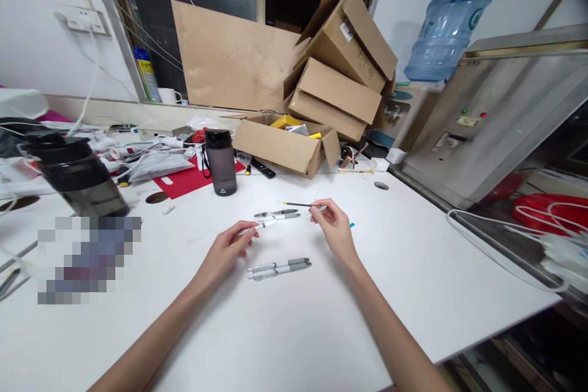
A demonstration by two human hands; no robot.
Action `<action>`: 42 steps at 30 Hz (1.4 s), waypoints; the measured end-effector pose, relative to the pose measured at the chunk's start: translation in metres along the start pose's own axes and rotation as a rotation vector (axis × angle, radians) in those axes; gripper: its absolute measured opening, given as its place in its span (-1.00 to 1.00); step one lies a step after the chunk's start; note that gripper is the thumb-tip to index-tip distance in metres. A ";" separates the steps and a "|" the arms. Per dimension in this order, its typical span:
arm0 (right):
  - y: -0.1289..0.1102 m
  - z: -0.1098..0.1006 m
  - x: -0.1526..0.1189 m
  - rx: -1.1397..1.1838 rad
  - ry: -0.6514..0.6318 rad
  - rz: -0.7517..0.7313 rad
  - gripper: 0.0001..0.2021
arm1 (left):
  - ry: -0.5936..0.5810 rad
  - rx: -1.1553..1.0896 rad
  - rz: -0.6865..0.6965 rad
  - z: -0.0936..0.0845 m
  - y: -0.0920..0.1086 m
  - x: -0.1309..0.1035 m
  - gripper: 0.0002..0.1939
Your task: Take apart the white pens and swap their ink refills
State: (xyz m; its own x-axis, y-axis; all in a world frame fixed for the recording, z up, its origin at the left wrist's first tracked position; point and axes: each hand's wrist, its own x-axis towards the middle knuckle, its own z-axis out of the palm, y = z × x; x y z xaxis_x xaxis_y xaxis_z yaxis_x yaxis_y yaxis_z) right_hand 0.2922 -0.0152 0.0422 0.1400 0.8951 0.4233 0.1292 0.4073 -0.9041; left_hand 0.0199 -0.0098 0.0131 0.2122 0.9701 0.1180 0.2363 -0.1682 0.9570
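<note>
My left hand is closed around a white pen barrel, mostly covered by the fingers. Between the thumb and fingers of my right hand is a thin dark pen refill, its yellow end pointing left. A small whitish part shows at the same fingertips; I cannot make out what it is. Just beyond my left fingertips lie a dark pen and a white pen. Two clear-and-grey pens rest side by side on the white table, between my forearms.
A dark bottle and a larger bottle stand on the left. Behind are an open cardboard box, a remote and cluttered cables. A metal cabinet borders the right side. A small blue piece lies near my right hand.
</note>
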 end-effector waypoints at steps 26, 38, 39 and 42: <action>0.001 0.000 0.000 -0.009 -0.030 0.003 -0.81 | 0.003 0.015 0.004 0.001 0.005 -0.001 -0.59; 0.000 -0.002 0.001 -0.009 -0.022 0.020 -0.60 | 0.007 -0.002 0.002 0.003 0.014 -0.003 -0.58; 0.000 -0.003 0.002 -0.024 -0.009 0.023 -0.56 | 0.010 -0.005 0.007 0.003 0.014 -0.003 -0.58; 0.003 -0.005 0.002 -0.065 0.028 0.032 -0.47 | 0.017 -0.012 0.025 0.003 0.015 -0.003 -0.59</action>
State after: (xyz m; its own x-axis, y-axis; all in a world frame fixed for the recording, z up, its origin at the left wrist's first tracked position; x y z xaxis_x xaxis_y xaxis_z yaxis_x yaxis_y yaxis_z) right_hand 0.2977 -0.0127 0.0407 0.1724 0.9017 0.3966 0.1874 0.3652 -0.9119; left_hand 0.0251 -0.0161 0.0263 0.2017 0.9685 0.1460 0.2196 -0.1900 0.9569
